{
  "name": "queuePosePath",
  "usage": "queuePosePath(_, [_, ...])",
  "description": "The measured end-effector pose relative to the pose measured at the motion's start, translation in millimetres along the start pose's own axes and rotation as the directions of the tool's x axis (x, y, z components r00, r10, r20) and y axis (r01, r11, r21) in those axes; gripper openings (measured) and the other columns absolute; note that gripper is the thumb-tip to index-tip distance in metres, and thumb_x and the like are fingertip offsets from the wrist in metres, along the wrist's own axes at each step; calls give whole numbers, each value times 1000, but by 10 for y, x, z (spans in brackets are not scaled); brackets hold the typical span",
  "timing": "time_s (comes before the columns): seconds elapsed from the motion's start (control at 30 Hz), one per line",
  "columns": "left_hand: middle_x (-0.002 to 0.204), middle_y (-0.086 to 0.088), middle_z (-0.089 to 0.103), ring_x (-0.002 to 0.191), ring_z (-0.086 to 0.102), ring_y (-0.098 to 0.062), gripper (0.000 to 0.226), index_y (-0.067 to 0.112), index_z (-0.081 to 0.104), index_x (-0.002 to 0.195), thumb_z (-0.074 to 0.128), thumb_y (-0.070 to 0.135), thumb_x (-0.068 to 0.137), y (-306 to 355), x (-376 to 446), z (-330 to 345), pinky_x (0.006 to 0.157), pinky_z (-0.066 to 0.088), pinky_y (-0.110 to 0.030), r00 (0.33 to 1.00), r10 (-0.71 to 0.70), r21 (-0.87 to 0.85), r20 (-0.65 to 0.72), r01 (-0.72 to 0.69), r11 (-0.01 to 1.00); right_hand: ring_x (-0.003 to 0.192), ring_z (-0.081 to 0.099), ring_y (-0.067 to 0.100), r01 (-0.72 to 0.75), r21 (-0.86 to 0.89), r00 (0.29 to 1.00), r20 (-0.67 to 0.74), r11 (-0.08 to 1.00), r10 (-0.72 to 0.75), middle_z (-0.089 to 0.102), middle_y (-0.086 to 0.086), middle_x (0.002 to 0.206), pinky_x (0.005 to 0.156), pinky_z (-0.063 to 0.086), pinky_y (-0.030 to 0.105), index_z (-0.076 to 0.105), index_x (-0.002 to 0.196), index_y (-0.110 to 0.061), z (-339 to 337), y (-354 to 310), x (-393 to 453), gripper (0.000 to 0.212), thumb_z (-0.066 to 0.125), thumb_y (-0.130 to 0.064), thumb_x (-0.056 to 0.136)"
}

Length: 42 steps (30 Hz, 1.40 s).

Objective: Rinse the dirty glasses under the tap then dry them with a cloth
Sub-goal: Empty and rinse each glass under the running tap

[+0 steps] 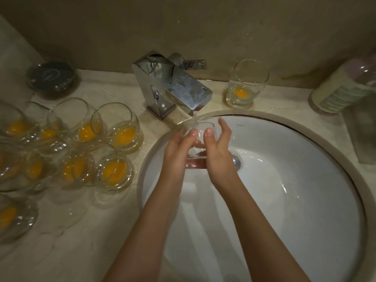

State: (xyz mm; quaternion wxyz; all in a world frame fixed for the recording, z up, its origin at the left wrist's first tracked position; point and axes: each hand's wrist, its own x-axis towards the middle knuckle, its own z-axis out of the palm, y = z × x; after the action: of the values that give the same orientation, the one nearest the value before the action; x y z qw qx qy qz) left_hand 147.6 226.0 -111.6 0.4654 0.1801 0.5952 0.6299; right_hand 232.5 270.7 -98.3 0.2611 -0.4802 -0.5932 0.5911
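- A person holds a clear glass (198, 139) over the white sink (305, 180), right under the spout of the chrome tap (173, 86).
- The left hand (177, 147) wraps the glass from the left, its fingers curled round the wall and the thumb lying across the near side.
- The right hand (218, 147) grips the glass from the right, thumb up on the near side, the other fingers (223, 127) reaching up past the rim at the far side.
- Water (193, 117) runs from the spout onto the rim of the held glass; the glass seems tilted toward the tap, though its clear wall makes that hard to judge.
- The drain (236, 159) shows just right of the right hand, partly hidden by it.
- On the pale marble surface (81, 231) left of the sink stands a tight cluster of dirty glasses (81, 143), each with a yellow-orange residue at the bottom; several touch or overlap one another in the view.
- One more dirty glass (245, 84) stands alone on the surface behind the sink, right of the tap, with a yellow spot in its base.
- A dark round dish (51, 78) sits near the wall at the back left, apart from the cluster.
- A bottle with a pale green label (343, 86) stands at the far right near the wall, and just in front of it a tall, dim grey thing (362, 135) that is too blurred to tell.
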Motion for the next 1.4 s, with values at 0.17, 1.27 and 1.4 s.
queuePosePath(0.17, [124,-11,66,101,71,-22,71,18,56,130,86,31,67,164,-154,-110,75,57,-32,983,-179,61,49,176,983,105,64,17,-134,45,989,70,990,130,59,-5,111,102,47,42,38,125,-32,-93,-45,-105,33,43,-48,96])
queuePosePath(1.27, [108,-2,72,87,72,-11,61,14,58,125,77,-8,72,333,-319,-11,77,59,-28,987,-142,11,-72,143,990,141,35,18,80,-97,993,95,992,-71,36,-2,155,118,24,38,29,151,-27,-125,-1073,326,47,28,-40,106])
queuePosePath(1.4, [111,0,72,88,72,-9,71,17,60,124,86,5,59,314,-334,6,70,56,-25,986,-162,2,-49,163,987,141,29,8,29,22,996,83,999,-30,32,-9,157,110,23,25,26,152,-29,-267,-1029,183,49,31,-40,105])
